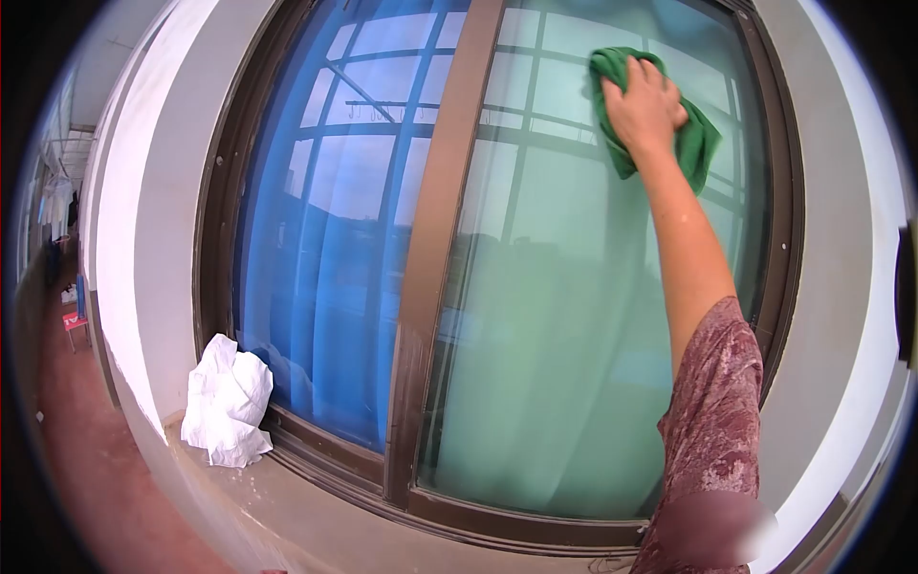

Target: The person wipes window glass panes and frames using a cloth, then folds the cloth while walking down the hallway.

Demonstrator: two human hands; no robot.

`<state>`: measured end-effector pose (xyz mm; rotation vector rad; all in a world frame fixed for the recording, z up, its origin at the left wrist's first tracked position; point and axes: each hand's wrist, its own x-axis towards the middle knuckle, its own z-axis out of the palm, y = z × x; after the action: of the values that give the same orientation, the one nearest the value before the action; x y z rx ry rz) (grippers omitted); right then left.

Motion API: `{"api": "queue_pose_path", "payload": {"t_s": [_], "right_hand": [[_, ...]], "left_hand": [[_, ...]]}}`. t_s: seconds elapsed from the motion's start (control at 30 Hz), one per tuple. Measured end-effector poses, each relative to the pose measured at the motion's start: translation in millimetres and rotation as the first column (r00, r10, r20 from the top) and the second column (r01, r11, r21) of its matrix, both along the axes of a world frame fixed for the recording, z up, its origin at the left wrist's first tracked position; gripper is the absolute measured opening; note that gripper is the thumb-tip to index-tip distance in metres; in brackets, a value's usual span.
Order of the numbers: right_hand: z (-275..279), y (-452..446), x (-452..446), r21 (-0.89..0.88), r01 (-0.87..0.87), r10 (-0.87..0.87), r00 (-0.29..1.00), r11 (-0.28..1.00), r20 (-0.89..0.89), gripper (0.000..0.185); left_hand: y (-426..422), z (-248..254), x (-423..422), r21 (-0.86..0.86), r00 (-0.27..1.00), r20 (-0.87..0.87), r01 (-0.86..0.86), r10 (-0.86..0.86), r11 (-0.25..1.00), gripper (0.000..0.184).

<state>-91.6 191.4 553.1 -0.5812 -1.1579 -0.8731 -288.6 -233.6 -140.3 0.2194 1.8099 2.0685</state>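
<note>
The right arm (687,239) reached up from the lower right, the elbow only slightly bent, the forearm leaning left toward the top of the window. Its sleeve (717,402), dark reddish and mottled, ended near the elbow, and a blurred patch covered its lower part. The right hand (645,103) was spread with its back to the view, thumb to the left, fingers bent over a green cloth (703,143). It pressed the cloth against the upper part of the right pane (574,287); how tightly the fingers gripped could not be told. Folds of cloth stuck out above the thumb and hung on both sides of the wrist. The left hand was out of view, its grip impossible to tell

The right pane showed pale green curtain and reflected bars. A brown upright (435,249) parted it from the left pane (325,258), where blue curtain hung behind reflections of bars, sky and a rail with hooks. A crumpled white bundle (227,402) sat on the sill (287,507), at the window's lower left corner. Beyond the pale wall (167,191), a reddish floor (110,459) ran back past a small red stool (74,321) toward hanging clothes (57,206)
</note>
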Motion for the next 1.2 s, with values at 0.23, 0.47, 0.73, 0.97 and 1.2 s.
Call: {"api": "queue_pose_path", "payload": {"t_s": [0.23, 0.47, 0.73, 0.97, 1.2], "right_hand": [[-46.4, -36.5, -110.5, 0.128, -0.106, 0.039, 0.894, 0.986, 0.447, 0.06], [-256.6, -56.7, -92.5, -0.149, -0.197, 0.24, 0.597, 0.969, 0.766, 0.093], [-318.6, -14.1, -55.0, -0.515, -0.213, 0.483, -0.188, 0.83, 0.855, 0.091], [-92.5, -11.3, 27.6, 0.073, -0.065, 0.018, 0.856, 0.995, 0.516, 0.069], [-35.8, 19.7, 107.6, -0.379, 0.041, -0.241, 0.832, 0.925, -0.499, 0.06]], "left_hand": [[61.9, 45.9, -27.4, 0.192, 0.962, -0.228, 0.193, -0.148, 0.962, 0.021], [52.9, 37.2, -41.8, 0.178, 0.931, -0.35, 0.177, -0.106, 0.968, 0.021], [59.1, 53.1, -66.8, -0.053, 0.712, -0.701, -0.106, 0.039, 0.993, 0.02], [99.5, 28.5, -62.3, -0.141, 0.438, -0.898, -0.204, -0.039, 0.969, 0.031], [107.1, 23.2, -58.0, -0.169, 0.348, -0.935, -0.287, -0.062, 0.943, 0.04]]}}
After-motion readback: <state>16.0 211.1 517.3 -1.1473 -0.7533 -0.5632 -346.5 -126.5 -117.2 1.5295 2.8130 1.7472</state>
